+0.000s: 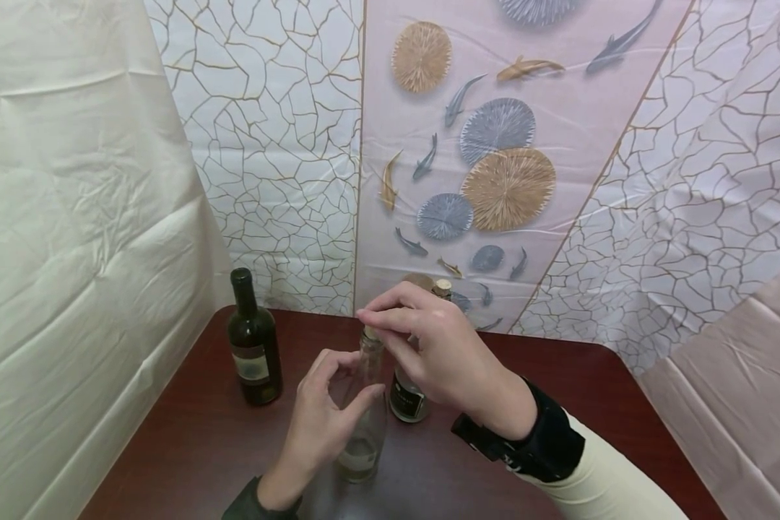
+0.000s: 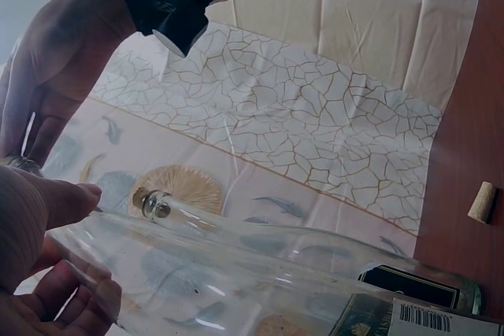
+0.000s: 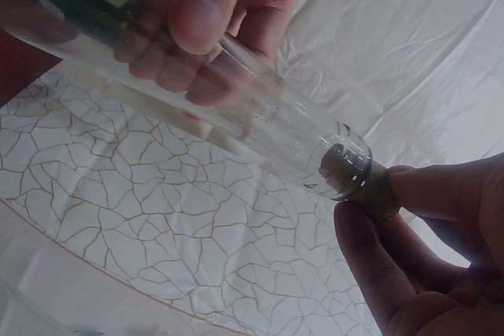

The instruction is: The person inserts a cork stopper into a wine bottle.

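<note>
A clear glass bottle (image 1: 362, 440) stands upright on the dark red table, close in front of the person. My left hand (image 1: 321, 408) grips it round the upper body, thumb on one side and fingers on the other. Over the bottle's mouth, my right hand (image 1: 445, 350) pinches a cork (image 3: 381, 194) between thumb and fingers. In the right wrist view the cork's lower part sits inside the glass neck, and its upper part stands out above the rim. The bottle's label (image 2: 370, 316) shows at its lower end in the left wrist view.
Another clear bottle (image 1: 407, 404) with a black label and a stopper in its neck stands just behind, partly hidden by the right hand. A dark green wine bottle (image 1: 252, 354) stands at the back left. A loose cork (image 2: 482, 202) is on the table (image 1: 188, 440). Patterned cloth hangs behind.
</note>
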